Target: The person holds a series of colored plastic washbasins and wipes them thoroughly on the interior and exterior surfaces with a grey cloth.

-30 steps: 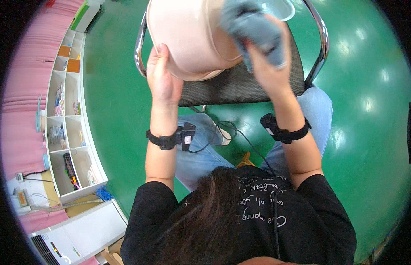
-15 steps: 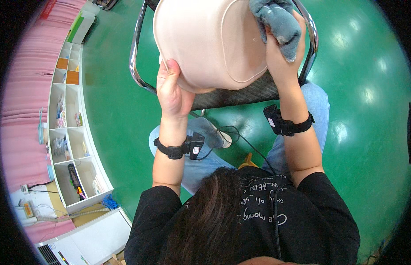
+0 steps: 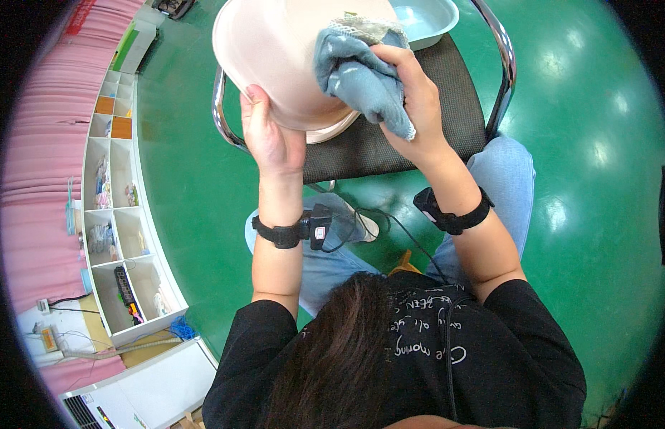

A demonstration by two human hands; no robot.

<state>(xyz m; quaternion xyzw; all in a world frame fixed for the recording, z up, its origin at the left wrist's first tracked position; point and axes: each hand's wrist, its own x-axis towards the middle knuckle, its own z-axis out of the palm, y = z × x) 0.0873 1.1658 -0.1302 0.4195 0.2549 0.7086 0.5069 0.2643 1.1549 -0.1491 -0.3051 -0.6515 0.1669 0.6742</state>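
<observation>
A pale beige plastic bin (image 3: 275,53) is tilted above a black mesh chair seat (image 3: 447,93). My left hand (image 3: 271,136) grips its near left rim, thumb on the outside. In my right hand (image 3: 418,100) is a bunched blue-grey cloth (image 3: 364,75) with a pale patterned edge, pressed against the bin's outer wall. On the seat behind the bin stands a light blue basin (image 3: 429,21), partly hidden. Beneath the bin a pale rounded rim (image 3: 336,132) shows; what it belongs to is unclear.
Chrome armrests (image 3: 498,64) curve up on both sides of the seat. A thin black cable (image 3: 397,222) hangs between my knees. White shelving (image 3: 125,229) with small items lines the left, before a pink curtain (image 3: 42,157). The floor (image 3: 583,236) is shiny green.
The bin has shifted left and turned. My right hand has moved left and nearer with the cloth, from the bin's right side onto its wall. The blue basin has come into view.
</observation>
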